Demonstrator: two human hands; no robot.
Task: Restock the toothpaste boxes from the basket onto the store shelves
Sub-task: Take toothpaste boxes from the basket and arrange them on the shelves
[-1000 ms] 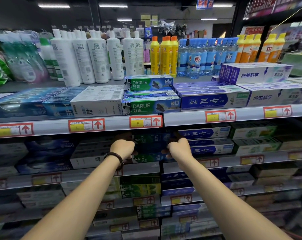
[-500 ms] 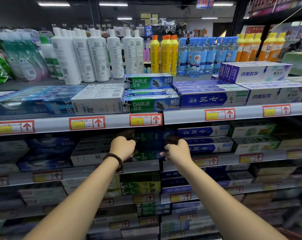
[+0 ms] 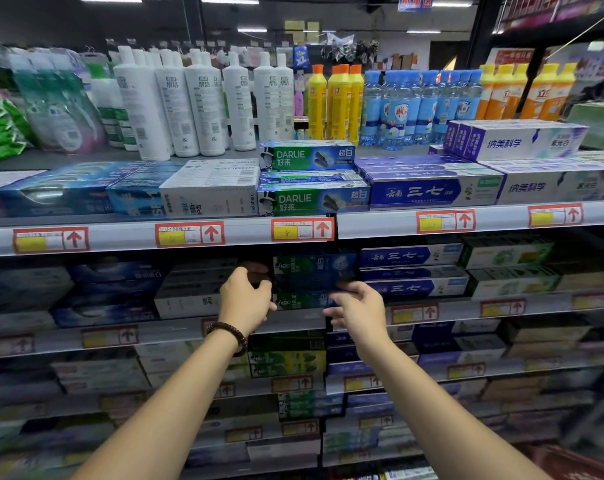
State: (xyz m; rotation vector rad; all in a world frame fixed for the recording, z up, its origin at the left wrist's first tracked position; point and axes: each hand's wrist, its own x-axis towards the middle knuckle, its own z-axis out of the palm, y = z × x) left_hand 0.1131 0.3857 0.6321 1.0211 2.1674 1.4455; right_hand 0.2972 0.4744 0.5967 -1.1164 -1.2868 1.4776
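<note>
Green Darlie toothpaste boxes (image 3: pixel 314 268) lie stacked on the second shelf (image 3: pixel 175 332), in shadow under the top shelf. My left hand (image 3: pixel 246 299), with a bead bracelet on its wrist, curls its fingers and thumb round the left end of that stack. Just in front of the stack's right end is my right hand (image 3: pixel 359 310), fingers spread and loose, holding nothing. More Darlie boxes (image 3: pixel 311 199) sit on the top shelf directly above.
Blue and white toothpaste boxes (image 3: pixel 414 271) fill the shelf right of the stack, grey ones (image 3: pixel 189 296) the left. White bottles (image 3: pixel 203 105) and yellow bottles (image 3: pixel 338 102) stand behind the top shelf. A red basket edge (image 3: pixel 581 462) shows at the bottom right.
My right hand has uncurled from the right end of the Darlie stack and drawn back slightly. My left hand stays at the left end.
</note>
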